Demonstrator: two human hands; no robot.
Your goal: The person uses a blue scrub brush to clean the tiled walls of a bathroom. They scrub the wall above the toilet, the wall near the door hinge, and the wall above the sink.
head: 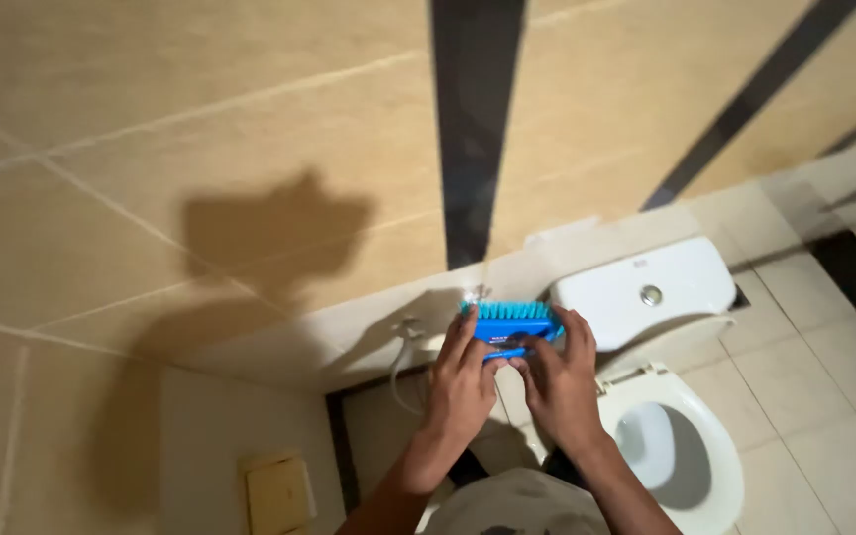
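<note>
Beige tiles cover the wall (200, 129) ahead of me, split by a dark vertical stripe (473, 119), with my shadow falling across them to the left. Below that stripe, a pale ledge (349, 332) runs along the wall, and a thin hose (398, 372) hangs from a fitting on it. White and lower right sits the toilet: its cistern (646, 292) with a round metal flush button (652, 294) on top, and under it the bowl (681, 446), seat down, lid up, the inside looking pale and bare from here. Both my forearms reach up from the bottom of the view toward the ledge. My left hand (463, 381) is closed around the near left end of a blue scrubbing brush (512, 327), fingers curled over its edge. My right hand (557, 381) clasps the right end, fingertips on its back. Its turquoise bristles point up toward the wall, just left of the cistern.
</note>
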